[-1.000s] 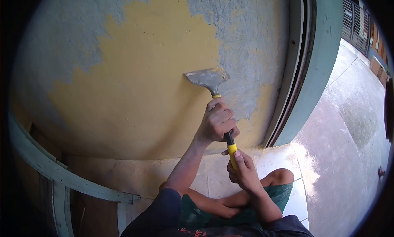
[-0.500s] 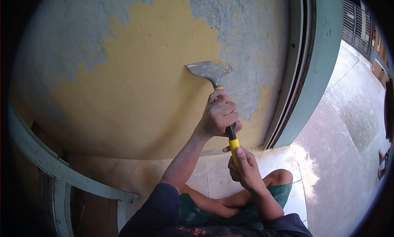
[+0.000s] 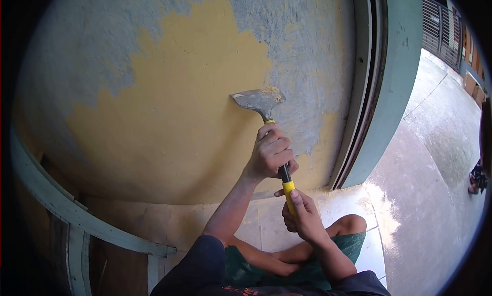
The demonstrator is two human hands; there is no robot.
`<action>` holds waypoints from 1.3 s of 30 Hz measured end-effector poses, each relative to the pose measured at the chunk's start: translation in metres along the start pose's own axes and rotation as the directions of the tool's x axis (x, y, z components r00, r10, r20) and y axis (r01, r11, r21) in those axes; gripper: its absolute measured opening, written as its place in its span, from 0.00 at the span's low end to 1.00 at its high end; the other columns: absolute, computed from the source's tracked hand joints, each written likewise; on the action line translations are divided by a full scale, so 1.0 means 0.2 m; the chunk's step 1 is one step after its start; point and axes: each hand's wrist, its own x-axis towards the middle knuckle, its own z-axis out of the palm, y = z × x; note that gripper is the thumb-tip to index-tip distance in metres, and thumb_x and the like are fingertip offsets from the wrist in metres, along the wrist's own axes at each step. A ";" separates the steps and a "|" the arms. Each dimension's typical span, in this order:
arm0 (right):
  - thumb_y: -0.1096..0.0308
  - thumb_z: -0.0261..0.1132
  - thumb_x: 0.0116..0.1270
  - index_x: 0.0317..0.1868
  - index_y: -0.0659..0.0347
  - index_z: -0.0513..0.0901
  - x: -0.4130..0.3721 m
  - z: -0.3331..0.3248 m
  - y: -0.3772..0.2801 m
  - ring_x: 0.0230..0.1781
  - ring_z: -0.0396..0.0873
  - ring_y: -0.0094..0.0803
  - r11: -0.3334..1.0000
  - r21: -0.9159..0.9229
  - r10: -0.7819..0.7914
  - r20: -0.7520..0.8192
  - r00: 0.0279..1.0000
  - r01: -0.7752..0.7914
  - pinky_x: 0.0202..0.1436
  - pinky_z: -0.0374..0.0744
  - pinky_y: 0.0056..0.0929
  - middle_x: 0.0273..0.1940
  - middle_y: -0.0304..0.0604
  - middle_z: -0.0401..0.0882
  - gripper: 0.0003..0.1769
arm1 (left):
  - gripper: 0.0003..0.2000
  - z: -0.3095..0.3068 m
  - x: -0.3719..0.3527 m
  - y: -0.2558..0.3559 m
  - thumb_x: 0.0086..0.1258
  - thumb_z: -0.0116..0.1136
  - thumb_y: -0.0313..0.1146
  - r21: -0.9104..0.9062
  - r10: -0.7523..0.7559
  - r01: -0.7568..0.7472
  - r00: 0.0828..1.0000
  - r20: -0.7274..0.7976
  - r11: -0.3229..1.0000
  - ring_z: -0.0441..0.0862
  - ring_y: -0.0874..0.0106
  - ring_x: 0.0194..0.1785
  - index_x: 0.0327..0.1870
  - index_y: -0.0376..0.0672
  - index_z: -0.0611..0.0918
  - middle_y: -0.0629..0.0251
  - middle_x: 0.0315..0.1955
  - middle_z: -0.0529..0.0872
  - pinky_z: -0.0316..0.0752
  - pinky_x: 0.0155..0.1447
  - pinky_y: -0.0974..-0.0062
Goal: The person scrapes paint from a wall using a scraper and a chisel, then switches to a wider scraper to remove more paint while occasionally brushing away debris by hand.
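Note:
A long-handled paint scraper (image 3: 259,102) lies with its wide metal blade against the wall, where yellow paint meets a bared grey patch. Yellow flakes cling to the blade's right half. My left hand (image 3: 271,153) wraps the upper handle just below the blade. Lower down, my right hand (image 3: 302,211) grips the yellow end of the handle, thumb laid along it. The wall (image 3: 195,91) carries yellow paint in the middle, with a jagged border against scraped grey areas above and to both sides.
A green door frame (image 3: 392,91) borders the wall on the right. A pale wooden rail (image 3: 97,224) stands at lower left. Yellow dust lies on the floor tiles by my crossed legs (image 3: 287,260). Outside are concrete paving (image 3: 410,193), a metal gate (image 3: 441,29) and part of a person at far right.
The scraper and both my hands have moved slightly down in view, with the blade lower on the wall. Both hands keep their grip. The foot at far right has shifted.

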 end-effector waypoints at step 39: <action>0.47 0.42 0.80 0.63 0.58 0.70 0.01 0.08 -0.14 0.14 0.55 0.16 0.997 0.029 -0.075 0.084 0.994 0.072 0.17 0.59 0.16 0.21 0.31 0.59 0.27 | 0.09 -0.09 0.19 -0.05 0.37 0.60 0.33 0.046 0.076 -0.074 0.995 -0.058 0.996 0.75 0.67 0.29 0.12 0.44 0.71 0.67 0.17 0.73 0.69 0.58 0.60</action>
